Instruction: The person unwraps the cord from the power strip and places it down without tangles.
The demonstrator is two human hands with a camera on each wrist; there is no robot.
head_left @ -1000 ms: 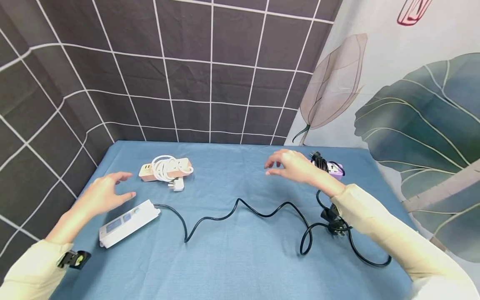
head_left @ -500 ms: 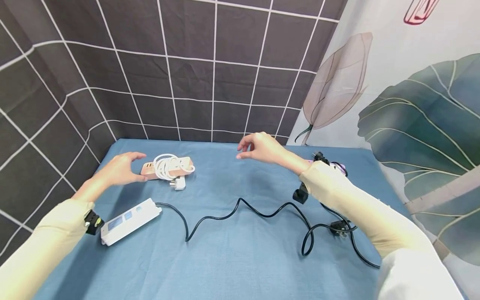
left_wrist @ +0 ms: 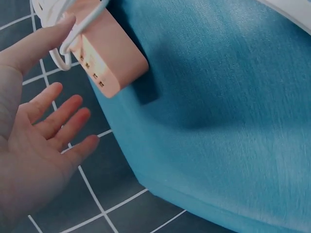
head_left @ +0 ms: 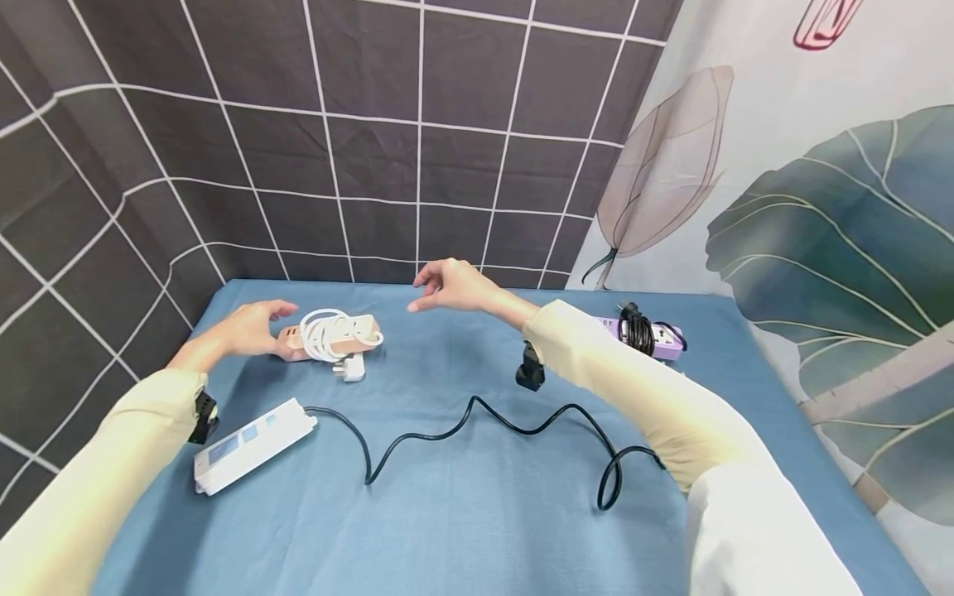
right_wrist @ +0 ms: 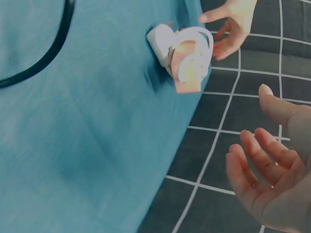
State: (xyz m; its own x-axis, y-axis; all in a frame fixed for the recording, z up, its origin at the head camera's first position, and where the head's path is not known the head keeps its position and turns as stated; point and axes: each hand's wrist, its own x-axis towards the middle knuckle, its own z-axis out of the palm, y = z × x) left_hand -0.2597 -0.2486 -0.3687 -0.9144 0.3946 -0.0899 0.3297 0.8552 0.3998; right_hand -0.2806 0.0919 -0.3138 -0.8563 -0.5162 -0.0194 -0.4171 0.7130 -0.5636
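A pink power strip [head_left: 293, 342] lies at the back left of the table, a white cord [head_left: 320, 334] coiled around it and its white plug [head_left: 354, 367] beside it. My left hand [head_left: 248, 329] hovers at the strip's left end, fingers parted and holding nothing; contact is hard to tell in the head view. In the left wrist view, its thumb overlaps the white cord and the USB ports [left_wrist: 92, 70] face that hand. To the right of the strip, my right hand [head_left: 456, 285] is in the air with loosely bent, bare fingers.
A white power strip [head_left: 255, 445] sits at front left, its black cord [head_left: 447, 434] snaking rightward across the blue tablecloth [head_left: 417, 530]. At back right lies a purple power strip [head_left: 667, 342] with a bundled black cord. Dark grid cloth [head_left: 462, 165] hangs behind.
My right hand has moved left, away from the purple strip and toward the pink one. My left hand has risen from above the white strip to the pink strip's left end.
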